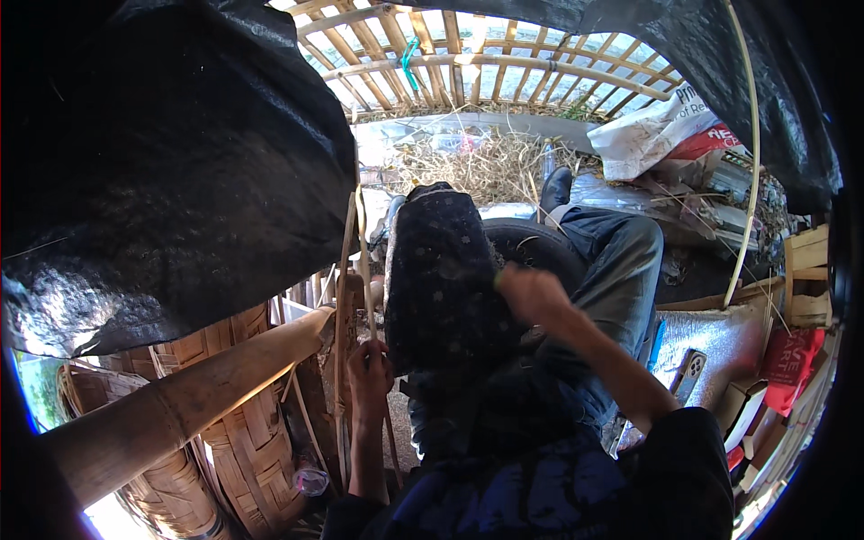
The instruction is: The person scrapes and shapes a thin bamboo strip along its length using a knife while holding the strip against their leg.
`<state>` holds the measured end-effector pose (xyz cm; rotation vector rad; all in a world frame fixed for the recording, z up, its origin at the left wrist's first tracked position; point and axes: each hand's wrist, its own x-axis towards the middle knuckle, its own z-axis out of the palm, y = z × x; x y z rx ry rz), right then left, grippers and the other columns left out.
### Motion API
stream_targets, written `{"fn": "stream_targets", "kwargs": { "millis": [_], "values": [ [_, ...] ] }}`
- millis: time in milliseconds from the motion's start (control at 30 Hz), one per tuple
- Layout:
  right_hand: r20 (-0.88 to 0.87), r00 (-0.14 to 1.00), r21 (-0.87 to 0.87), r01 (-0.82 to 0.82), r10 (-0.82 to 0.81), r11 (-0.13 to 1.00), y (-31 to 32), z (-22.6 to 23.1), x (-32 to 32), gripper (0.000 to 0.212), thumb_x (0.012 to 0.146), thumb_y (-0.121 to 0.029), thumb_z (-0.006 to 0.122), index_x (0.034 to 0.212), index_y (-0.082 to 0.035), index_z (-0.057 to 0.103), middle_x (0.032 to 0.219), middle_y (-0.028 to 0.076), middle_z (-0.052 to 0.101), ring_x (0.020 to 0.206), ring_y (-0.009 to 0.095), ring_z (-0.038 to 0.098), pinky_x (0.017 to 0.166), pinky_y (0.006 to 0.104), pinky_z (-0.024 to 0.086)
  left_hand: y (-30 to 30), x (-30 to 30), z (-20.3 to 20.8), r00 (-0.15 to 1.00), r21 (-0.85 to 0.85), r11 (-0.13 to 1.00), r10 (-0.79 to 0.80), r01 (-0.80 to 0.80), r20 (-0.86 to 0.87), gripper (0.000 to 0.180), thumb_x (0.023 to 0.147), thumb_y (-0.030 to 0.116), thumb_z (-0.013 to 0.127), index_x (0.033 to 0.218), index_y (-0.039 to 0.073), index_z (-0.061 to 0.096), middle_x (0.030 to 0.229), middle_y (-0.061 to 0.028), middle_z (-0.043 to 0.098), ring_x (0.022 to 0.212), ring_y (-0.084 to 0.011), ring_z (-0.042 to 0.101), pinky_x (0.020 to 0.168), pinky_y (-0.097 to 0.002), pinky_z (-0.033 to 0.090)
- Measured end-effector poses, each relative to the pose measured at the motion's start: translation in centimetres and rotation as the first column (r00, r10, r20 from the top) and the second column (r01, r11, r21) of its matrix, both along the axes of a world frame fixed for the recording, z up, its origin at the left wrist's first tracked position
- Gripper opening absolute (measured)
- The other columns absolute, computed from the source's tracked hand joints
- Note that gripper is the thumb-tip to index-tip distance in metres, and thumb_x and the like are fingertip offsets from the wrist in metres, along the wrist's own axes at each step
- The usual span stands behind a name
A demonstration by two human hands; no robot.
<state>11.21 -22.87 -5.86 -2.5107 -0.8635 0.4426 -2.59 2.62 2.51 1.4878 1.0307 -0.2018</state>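
Seemingly mid-stripping: the left hand (pixel 371 364) has its fingers closed around a thin bamboo strip (pixel 364 261) rising toward twelve o'clock, while the right hand (pixel 531 292), at two o'clock, looks clenched, contents hidden. Next likely needs a steady pull.

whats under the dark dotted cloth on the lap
The dark dotted cloth drapes the person's knee; a black rubber tyre shows behind its right edge. The right hand touches that edge. What lies directly beneath is covered.
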Motion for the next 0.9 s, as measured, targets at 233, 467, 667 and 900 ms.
{"fn": "stream_targets", "kwargs": {
  "millis": [233,467,667,900],
  "values": [
    [0.088,0.894,0.361,0.383,-0.44,0.851,-0.3,0.9,2.1,0.011,0.085,-0.013,0.053,0.08,-0.003,0.05,0.068,0.014,0.055,0.062,0.033,0.056,0.054,0.0438,0.044,-0.8,-0.8,0.8,0.999,-0.049,0.998,0.048,-0.048,0.014,0.026,0.094,0.027,0.046,0.079,0.008,0.053,0.05,0.0069,0.034,0.04,-0.0006,0.028,0.035,-0.0188,0.019],
    [0.023,0.999,0.357,-0.054,0.049,0.933,3.9,2.8,1.5,0.014,0.085,-0.015,0.054,0.076,-0.004,0.054,0.071,0.016,0.057,0.068,0.035,0.056,0.064,0.0443,0.044,0.1,-0.4,1.1,0.999,-0.005,1.0,0.016,-0.015,0.044,0.029,0.094,0.031,0.046,0.078,0.007,0.051,0.049,0.0079,0.031,0.038,-0.0001,0.025,0.034,-0.0189,0.016],
    [-0.054,0.838,0.118,0.545,-0.543,0.83,-2.1,-2.2,5.4,0.028,0.091,-0.026,0.045,0.076,-0.004,0.055,0.067,0.018,0.059,0.061,0.037,0.058,0.055,0.0488,0.044,-0.9,0.2,1.2,1.0,0.09,0.996,-0.003,0.002,0.006,0.028,0.094,0.026,0.044,0.078,0.005,0.054,0.051,0.0053,0.037,0.042,-0.0019,0.032,0.038,-0.0199,0.021],
    [-0.043,0.997,0.368,0.078,-0.067,0.927,4.1,1.4,1.0,0.025,0.088,-0.024,0.051,0.074,-0.004,0.052,0.064,0.016,0.052,0.063,0.036,0.054,0.061,0.0459,0.043,-1.7,0.6,-0.3,0.983,0.16,0.97,-0.175,0.182,-0.061,0.028,0.094,0.024,0.044,0.08,0.003,0.056,0.055,0.0029,0.043,0.045,-0.0032,0.037,0.04,-0.0215,0.026]
  ]
}}
